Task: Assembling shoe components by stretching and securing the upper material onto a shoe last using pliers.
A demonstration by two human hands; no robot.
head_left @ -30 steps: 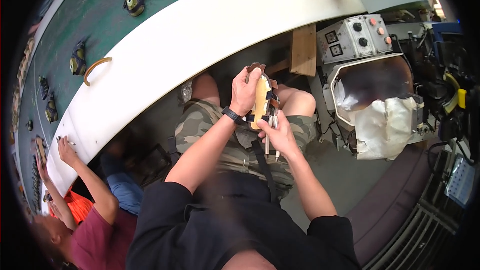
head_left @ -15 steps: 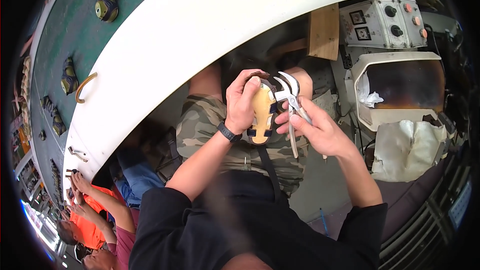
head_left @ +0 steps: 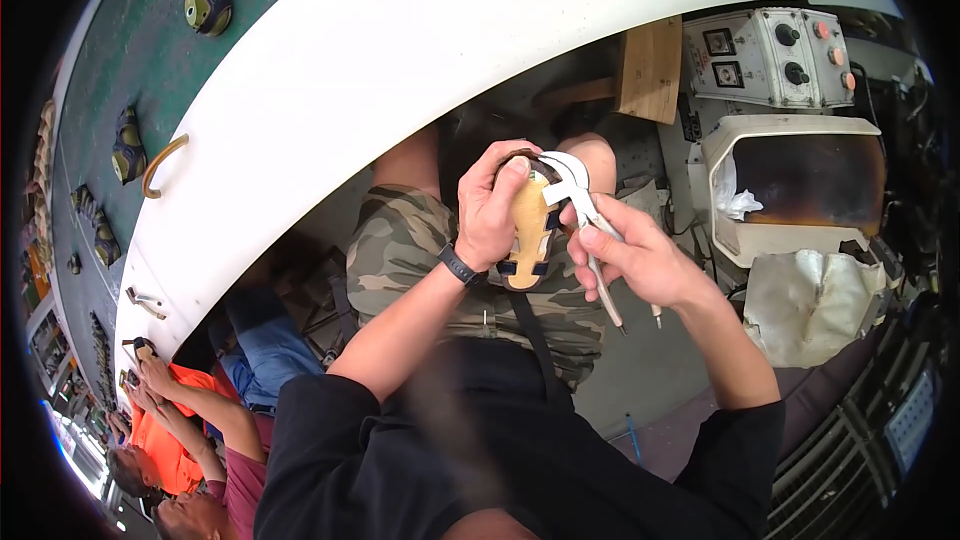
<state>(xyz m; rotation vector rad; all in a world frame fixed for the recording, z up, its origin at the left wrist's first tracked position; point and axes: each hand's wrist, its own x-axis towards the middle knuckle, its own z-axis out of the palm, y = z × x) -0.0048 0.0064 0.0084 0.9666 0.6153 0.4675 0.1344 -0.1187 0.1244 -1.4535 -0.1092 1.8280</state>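
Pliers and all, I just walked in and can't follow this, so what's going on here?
A person's left hand holds a shoe with its tan sole facing up. The right hand holds pliers, their curved head at the shoe's upper right edge; whether they grip it, I can't tell. More shoes sit on the green surface at left.
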